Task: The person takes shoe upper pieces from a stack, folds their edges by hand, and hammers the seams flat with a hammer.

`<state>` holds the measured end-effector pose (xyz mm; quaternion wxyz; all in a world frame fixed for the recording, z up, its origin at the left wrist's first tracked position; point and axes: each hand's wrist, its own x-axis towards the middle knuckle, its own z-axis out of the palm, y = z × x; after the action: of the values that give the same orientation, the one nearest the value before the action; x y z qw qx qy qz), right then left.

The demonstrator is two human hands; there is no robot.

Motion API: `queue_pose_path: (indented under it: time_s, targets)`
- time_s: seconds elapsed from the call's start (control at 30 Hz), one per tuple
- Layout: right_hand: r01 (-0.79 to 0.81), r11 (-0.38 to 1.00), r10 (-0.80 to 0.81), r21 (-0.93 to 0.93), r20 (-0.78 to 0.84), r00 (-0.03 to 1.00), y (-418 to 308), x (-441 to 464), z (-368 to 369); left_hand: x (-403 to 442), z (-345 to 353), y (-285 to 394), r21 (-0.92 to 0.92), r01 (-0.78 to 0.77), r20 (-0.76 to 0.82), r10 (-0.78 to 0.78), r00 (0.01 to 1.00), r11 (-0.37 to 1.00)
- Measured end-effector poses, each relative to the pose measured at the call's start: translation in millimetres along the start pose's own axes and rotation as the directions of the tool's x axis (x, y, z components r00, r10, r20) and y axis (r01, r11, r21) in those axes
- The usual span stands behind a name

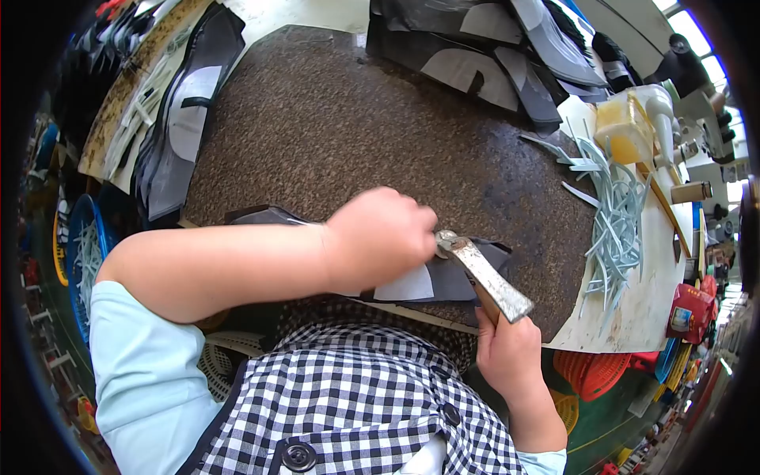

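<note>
My right hand point(513, 348) grips a hammer point(492, 283) by its wooden handle, low at the table's front edge. The hammer's worn metal head lies over a dark cut piece point(455, 283) with a white patch, flat on the brown work board point(340, 127). Over that same piece my left hand point(384, 236) is closed, fingers curled down beside the round end of the hammer head. Slight motion blur and the hand itself hide whatever its fingertips hold. My left forearm crosses the piece and covers much of it.
Stacks of dark cut pieces with white patches lie at the left point(186, 119) and at the back point(475, 71). Pale blue strips point(613, 214) are heaped at the right, near a yellowish tub point(625, 127). A red basket point(590, 376) stands below the table's right edge.
</note>
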<state>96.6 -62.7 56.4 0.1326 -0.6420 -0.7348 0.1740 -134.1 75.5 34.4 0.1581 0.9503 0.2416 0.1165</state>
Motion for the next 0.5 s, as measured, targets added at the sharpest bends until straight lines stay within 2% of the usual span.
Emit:
queue_pose_path:
  time_s: [0.03,0.07,0.17,0.2,0.23,0.27,0.3,0.37,0.4,0.5]
  targets:
    - [-0.007,1.0,0.008,-0.022,0.017,1.0,-2,0,1,2,-4,-6,-0.086,0.071,0.002,-0.071,0.997,0.994]
    - [-0.028,1.0,0.028,-0.013,-0.006,1.0,-2,1,0,0,-11,-8,-0.316,0.244,0.077,-0.232,0.97,0.917]
    - [-0.012,0.999,0.012,0.032,-0.007,1.0,-1,4,-1,-8,-8,-14,-0.344,0.189,0.072,-0.175,0.982,0.92]
    - [0.034,0.999,-0.032,0.036,-0.046,0.998,-3,7,-2,-11,-6,-11,-0.108,0.011,0.037,-0.008,0.999,0.994]
    - [0.082,0.996,-0.078,0.039,-0.084,0.993,-6,11,-3,-13,-8,-3,0.058,-0.124,0.054,0.121,0.991,0.991]
    - [0.129,0.991,-0.123,0.044,-0.12,0.985,-9,13,-3,-15,-4,1,0.108,-0.155,0.011,0.154,0.988,0.982]
    - [0.095,0.994,-0.089,0.055,-0.104,0.991,-8,8,1,-18,-2,2,0.166,-0.183,-0.029,0.19,0.981,0.969]
    - [0.099,0.995,-0.099,-0.012,0.047,0.994,-2,8,6,-20,-2,0,0.164,-0.162,-0.069,0.175,0.982,0.973]
    - [0.033,0.996,-0.026,-0.078,0.08,0.996,-2,6,1,-20,-2,-1,0.167,-0.157,-0.091,0.173,0.981,0.973]
    - [0.041,0.996,-0.04,0.083,-0.005,0.999,1,14,-11,-22,0,0,0.166,-0.15,-0.093,0.167,0.982,0.975]
